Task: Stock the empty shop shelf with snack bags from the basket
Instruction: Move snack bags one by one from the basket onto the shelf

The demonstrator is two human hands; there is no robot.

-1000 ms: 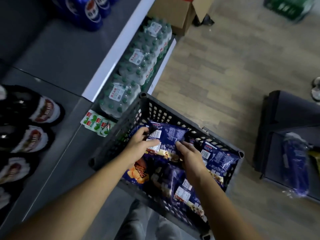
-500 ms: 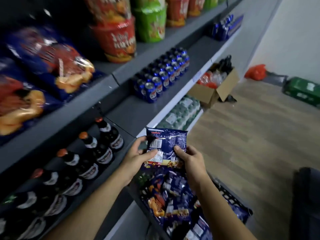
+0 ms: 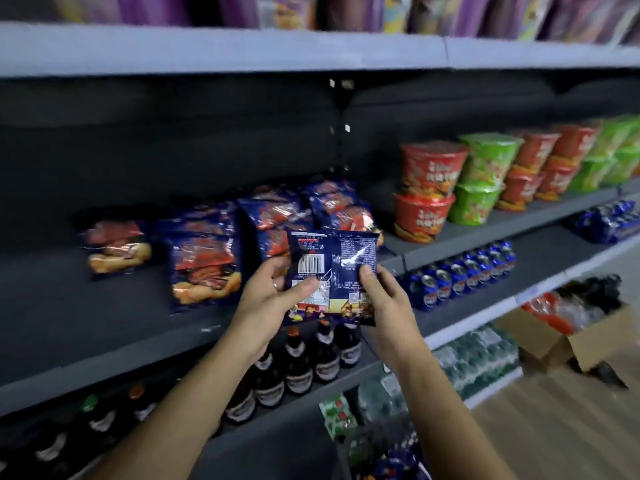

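Head view: left hand (image 3: 268, 301) and right hand (image 3: 389, 303) fingers (image 3: 367, 276) pinch blue snack bag (image 3: 341, 258), barcode (image 3: 310, 264) facing; print unreadably blurred.

**Materials and Surface Finish**

The held snack bag (image 3: 341, 258) is showing glossy plastic film, glare streaking its back panel. The shelved bags (image 3: 204, 258) are gleaming likewise. The shelf (image 3: 86, 323) is presenting a smooth, matt grey surface. The bottles (image 3: 325, 355) are showing dark glossy glass with paper-like labels. The box (image 3: 588, 344) is showing matt brown cardboard. The floor (image 3: 554, 427) is displaying wood grain.
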